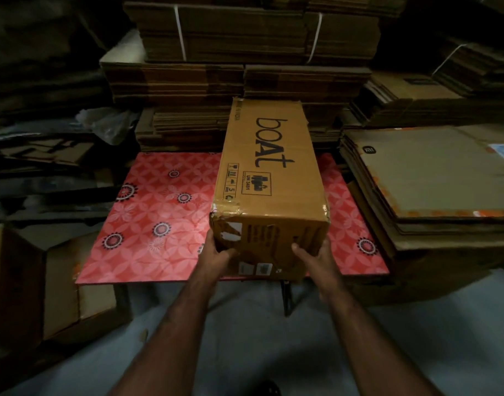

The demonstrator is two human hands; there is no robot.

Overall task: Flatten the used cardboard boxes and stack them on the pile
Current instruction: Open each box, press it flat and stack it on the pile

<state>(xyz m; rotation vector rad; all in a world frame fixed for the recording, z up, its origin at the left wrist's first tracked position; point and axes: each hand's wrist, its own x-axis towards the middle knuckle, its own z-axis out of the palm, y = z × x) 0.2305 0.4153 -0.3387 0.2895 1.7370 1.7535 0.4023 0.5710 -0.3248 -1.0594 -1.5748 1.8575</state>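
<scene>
— Brown corrugated card is what you have in front of you: a long rectangular cardboard box (269,178) printed "boAt", still in its full box shape, with torn tape and label scraps on the end facing you. Whether anything is inside it I cannot tell; its flaps are closed.

— Where does it sit against my hands?

— Your left hand (220,254) is on the near left corner of that end face, fingers curled round the edge. Your right hand (315,257) is on the near right side, thumb pressed on the end face and fingers wrapped round the side out of sight. Both hands are clamped on the box, one each side, so it runs straight away from you between them.

— And what is under it?

— It lies lengthwise over a red table top with a floral pattern (159,212); the near end reaches the table's front edge, the far end reaches the cardboard behind.

— Around that?

— Just right of the table you have a pile of flattened brown cardboard sheets (433,184), lying flat, the top one bearing a small square logo. Behind the table are tall stacks of folded brown cartons (245,52), some bound with white straps. At your lower left stands an open brown carton (59,284) on the grey floor (245,338); its contents are too dark to make out.
</scene>
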